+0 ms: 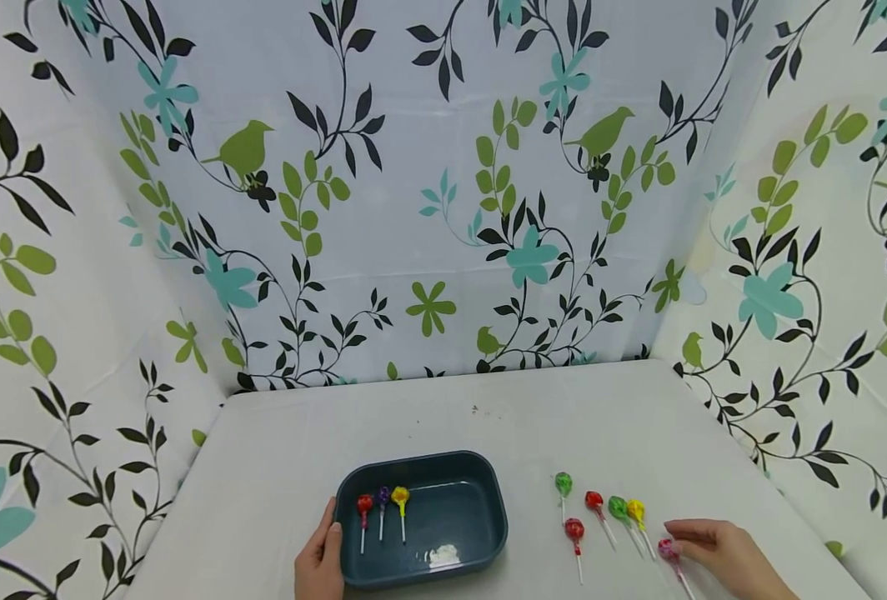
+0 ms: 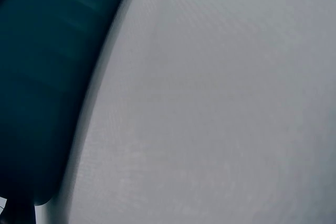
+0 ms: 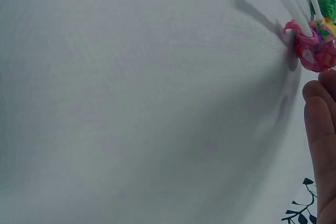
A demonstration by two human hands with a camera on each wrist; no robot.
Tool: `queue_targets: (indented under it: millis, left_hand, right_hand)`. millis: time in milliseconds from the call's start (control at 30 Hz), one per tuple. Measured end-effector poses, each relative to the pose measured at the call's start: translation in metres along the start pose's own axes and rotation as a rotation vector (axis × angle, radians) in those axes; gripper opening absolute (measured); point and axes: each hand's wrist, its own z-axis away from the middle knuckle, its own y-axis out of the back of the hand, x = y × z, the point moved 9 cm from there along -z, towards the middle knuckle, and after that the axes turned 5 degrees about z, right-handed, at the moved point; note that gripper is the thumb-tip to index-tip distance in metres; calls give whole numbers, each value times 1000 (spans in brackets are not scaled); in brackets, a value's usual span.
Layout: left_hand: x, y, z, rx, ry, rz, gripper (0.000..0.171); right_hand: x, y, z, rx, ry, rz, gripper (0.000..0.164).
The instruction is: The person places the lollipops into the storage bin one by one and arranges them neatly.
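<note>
At the left end of a dark blue-green tray (image 1: 443, 575), my left hand (image 1: 319, 560) holds the side, thumb at the rim. The left wrist view shows the tray's outer wall (image 2: 47, 87) and a dark bit of the hand at the bottom corner. Inside the tray lie a red lollipop (image 1: 364, 505), a purple lollipop (image 1: 383, 497) and a yellow lollipop (image 1: 401, 497). On the right, my right hand (image 1: 724, 554) reaches around the head of a pink lollipop (image 1: 668, 549). Its fingers (image 3: 320, 124) look fairly straight, close beside the candy; the thumb is hidden in the right wrist view.
Between tray and right hand, a white table (image 1: 278, 442) bears a green lollipop (image 1: 563, 483), a red lollipop (image 1: 574, 530), another red lollipop (image 1: 594, 501), a second green lollipop (image 1: 618, 508) and a yellow lollipop (image 1: 636, 511). Patterned cloth (image 1: 428, 208) surrounds the table's back and sides.
</note>
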Motion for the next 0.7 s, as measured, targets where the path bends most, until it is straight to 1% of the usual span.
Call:
queue_targets:
  millis: [67,167,267,367,467,533,700]
  left_hand:
    - [-1,0,0,-2,4,4,45]
    - [-1,0,-1,-5,6,12,45]
    - [0,0,-1,-1,1,11,45]
    - [1,0,-1,1,-1,9,44]
    - [0,0,-1,-4,-1,9,44]
    - [-1,-1,-1,-4,0,2,44]
    - [-1,0,0,11,-9,2,43]
  right_hand:
    - [2,-7,-1,-24,-6,17,40]
    - [2,-15,-1,-40,-14,65,39]
    - [1,-17,0,-25,-8,116,38]
    - [0,-15,1,-6,-3,126,38]
    - [-3,-6,2,23,10,122,38]
    - [-7,4,2,57,32,116,38]
    - [-33,39,1,176,132,137,37]
